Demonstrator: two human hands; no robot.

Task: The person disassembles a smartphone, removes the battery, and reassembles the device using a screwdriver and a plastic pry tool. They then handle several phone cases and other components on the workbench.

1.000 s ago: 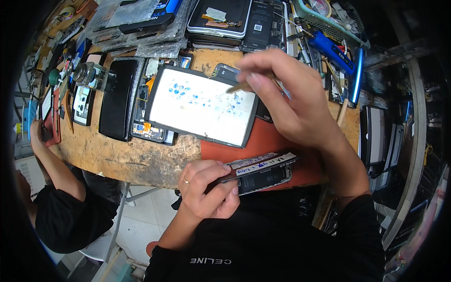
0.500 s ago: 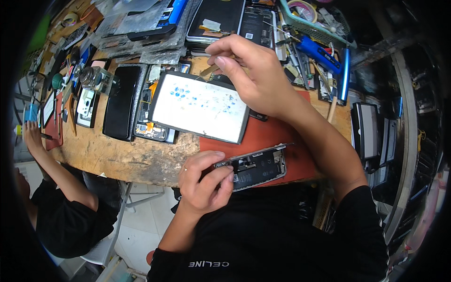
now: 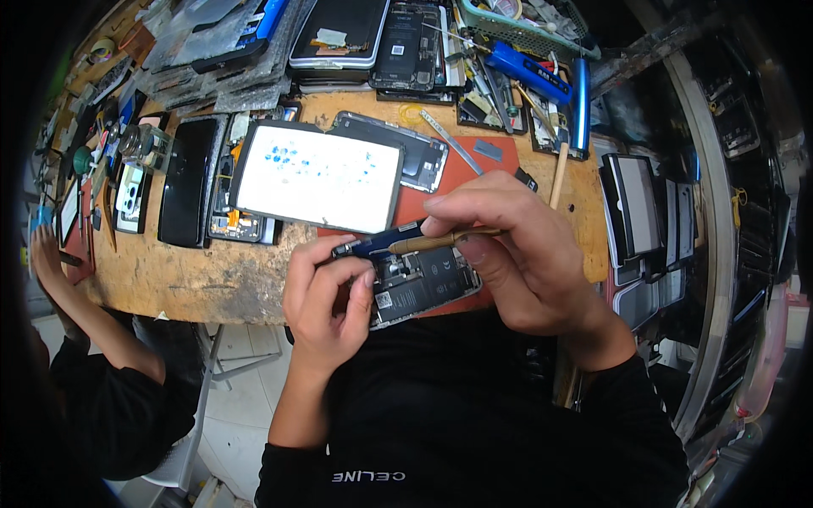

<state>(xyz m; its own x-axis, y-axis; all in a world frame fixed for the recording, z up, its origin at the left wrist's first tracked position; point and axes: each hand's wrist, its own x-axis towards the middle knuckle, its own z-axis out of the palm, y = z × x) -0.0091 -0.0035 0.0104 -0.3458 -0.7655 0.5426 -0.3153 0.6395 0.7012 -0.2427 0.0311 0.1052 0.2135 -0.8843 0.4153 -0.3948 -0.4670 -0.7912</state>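
Note:
My left hand (image 3: 326, 296) grips the left end of an opened phone (image 3: 430, 284), held tilted above the table's near edge. Its black battery and inner parts face up, and a dark blue strip (image 3: 377, 245) shows along its far edge. In my right hand (image 3: 538, 262), thumb and forefinger pinch a pair of gold-brown tweezers (image 3: 445, 240). The tweezers point left, over the phone's far side next to the blue strip. Whether their tips touch the phone, I cannot tell.
Beyond the phone lies a white board (image 3: 318, 178) with blue spots, overlapping another phone housing (image 3: 423, 161) on a red mat (image 3: 461, 199). A metal strip (image 3: 449, 140) lies there too. Phones, tools and a green basket (image 3: 542, 38) crowd the far side. Another person's arm (image 3: 102, 317) is at left.
My right hand has come down from above the white board to the phone, bringing the tweezers. The phone has tilted, and the view has shifted a little to the right.

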